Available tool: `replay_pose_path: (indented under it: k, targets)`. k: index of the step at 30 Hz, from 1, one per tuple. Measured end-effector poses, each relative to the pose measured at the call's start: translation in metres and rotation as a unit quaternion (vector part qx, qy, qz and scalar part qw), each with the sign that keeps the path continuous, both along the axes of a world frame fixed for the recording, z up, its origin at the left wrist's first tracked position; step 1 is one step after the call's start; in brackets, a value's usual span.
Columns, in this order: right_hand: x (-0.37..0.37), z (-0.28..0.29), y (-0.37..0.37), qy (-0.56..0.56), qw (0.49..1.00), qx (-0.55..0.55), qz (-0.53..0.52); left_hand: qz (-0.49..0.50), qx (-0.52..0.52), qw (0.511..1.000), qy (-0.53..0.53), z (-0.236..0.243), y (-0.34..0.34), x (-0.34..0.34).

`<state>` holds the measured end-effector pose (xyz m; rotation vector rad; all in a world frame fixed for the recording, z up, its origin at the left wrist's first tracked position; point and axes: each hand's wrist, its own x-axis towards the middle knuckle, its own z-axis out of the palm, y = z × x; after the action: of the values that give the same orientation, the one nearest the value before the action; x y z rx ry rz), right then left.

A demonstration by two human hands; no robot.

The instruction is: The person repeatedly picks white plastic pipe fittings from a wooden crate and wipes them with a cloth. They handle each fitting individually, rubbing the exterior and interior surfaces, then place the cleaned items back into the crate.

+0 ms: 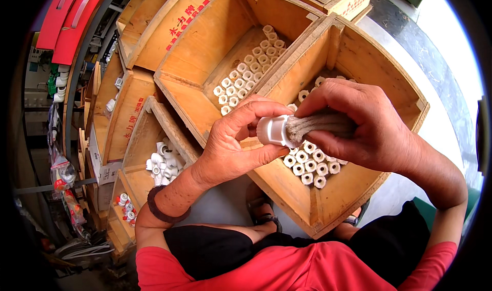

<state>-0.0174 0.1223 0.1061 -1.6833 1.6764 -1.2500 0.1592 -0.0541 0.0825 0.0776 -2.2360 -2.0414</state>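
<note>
My left hand (pixel 228 147) grips a white plastic fitting (pixel 272 131) between thumb and fingers, held sideways over the front wooden box (pixel 277 201). My right hand (pixel 366 119) is closed on a bundle of greyish cloth (pixel 320 123), whose end is pressed against or into the fitting's right opening; which of the two I cannot make out. Below my hands, several white fittings with round holes (pixel 310 165) stand on the box floor, partly hidden by my hands and the cloth.
A second wooden box (pixel 184 101) behind holds rows of white fittings (pixel 241 83). Left are more wooden bins (pixel 141 35), one with white fittings (pixel 159 168), another with red-and-white pieces (pixel 125 204). Red panels (pixel 56 29) and hanging bags (pixel 66 178) line the far left; my feet are below.
</note>
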Motion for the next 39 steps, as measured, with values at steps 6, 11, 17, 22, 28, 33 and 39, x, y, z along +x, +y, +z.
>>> replay_pose_path:
  k: [6,11,17,22,28,33,39]
  targets:
    - [0.002,0.003,-0.002,0.022,0.994,-0.109,-0.020,-0.004,0.135,0.990,-0.032,-0.003,0.007,0.002]
    - [0.004,0.000,0.004,-0.074,0.997,-0.017,-0.004,-0.011,0.181,0.982,-0.045,-0.006,0.009,0.003]
    - [0.003,0.004,0.004,-0.224,0.961,0.156,-0.044,0.019,0.174,0.984,-0.035,0.001,0.009,0.001]
    - [0.002,0.001,0.006,-0.215,0.965,0.142,-0.046,0.028,0.175,0.984,-0.029,-0.002,0.006,0.001]
    - [-0.007,-0.006,0.004,-0.107,0.993,0.001,-0.049,0.017,0.178,0.984,-0.026,-0.005,0.000,-0.001]
    - [0.001,-0.001,-0.005,-0.181,0.982,0.025,-0.051,0.033,0.113,0.993,-0.002,-0.007,0.005,-0.003]
    - [0.010,-0.008,-0.004,-0.106,0.994,-0.027,-0.005,0.030,0.149,0.988,-0.022,-0.004,0.002,-0.004]
